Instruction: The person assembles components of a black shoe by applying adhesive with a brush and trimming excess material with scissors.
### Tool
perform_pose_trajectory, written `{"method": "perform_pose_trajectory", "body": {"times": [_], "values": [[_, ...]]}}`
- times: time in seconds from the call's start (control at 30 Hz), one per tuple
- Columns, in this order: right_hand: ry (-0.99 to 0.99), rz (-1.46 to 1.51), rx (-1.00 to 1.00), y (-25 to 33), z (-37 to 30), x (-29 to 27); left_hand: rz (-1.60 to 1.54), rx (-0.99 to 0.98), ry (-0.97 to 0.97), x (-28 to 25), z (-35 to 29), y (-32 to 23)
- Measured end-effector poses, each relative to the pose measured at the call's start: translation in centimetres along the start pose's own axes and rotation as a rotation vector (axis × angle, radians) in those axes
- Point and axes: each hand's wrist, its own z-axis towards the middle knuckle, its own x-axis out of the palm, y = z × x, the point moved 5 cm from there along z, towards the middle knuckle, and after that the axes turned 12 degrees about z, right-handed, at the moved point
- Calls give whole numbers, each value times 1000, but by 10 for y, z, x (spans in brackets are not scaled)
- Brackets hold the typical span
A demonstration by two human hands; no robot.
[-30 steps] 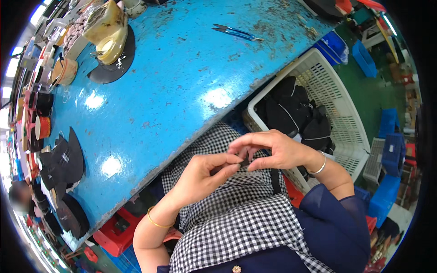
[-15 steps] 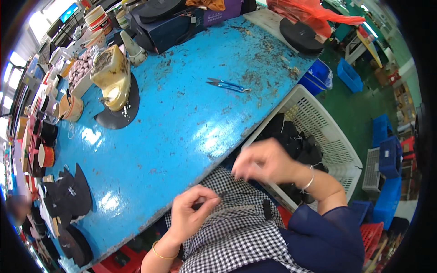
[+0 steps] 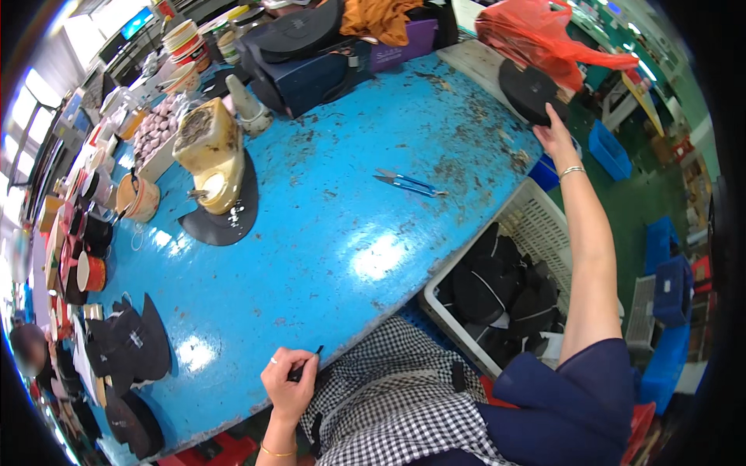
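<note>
Near the table's front edge, my left hand (image 3: 289, 382) is closed in a pinch, with the tip of a thin black strip (image 3: 319, 350) sticking out from between the fingers. My right arm is stretched out to the far right corner, where my right hand (image 3: 556, 138) touches the edge of a black curved cap-brim piece (image 3: 531, 92). Its fingers are stretched and spread. The brim piece lies on a pale board (image 3: 478, 65). Blue thread snips (image 3: 409, 184) rest on the blue table (image 3: 311, 272), between my hands.
At the left rear, a yellowed glue container (image 3: 205, 140) stands on a black brim. More black pieces (image 3: 132, 338) lie at the left edge. Below the right edge, a white crate (image 3: 536, 210) holds dark pieces. An orange-red plastic bag (image 3: 528, 35) sits at the back right.
My right hand has moved from above the crate to the brim piece at the far right, its fingers now spread. My left hand has shifted slightly left and down. The view has tilted a little.
</note>
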Motion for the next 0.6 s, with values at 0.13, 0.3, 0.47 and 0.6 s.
{"method": "perform_pose_trajectory", "body": {"times": [0.13, 0.3, 0.47, 0.6], "values": [[-173, -47, 24, -11, 13, 16, 27, 61, -19, 3, 1, -2], [-138, -123, 100, 1, 32, 4, 0, 38, 22, 7, 2, -5], [-3, 208, -64, 5, 5, 13, 12, 73, -14, 6, 0, -2], [177, 155, -123, 18, -74, 15, -3, 109, -18, 5, 2, -3]]}}
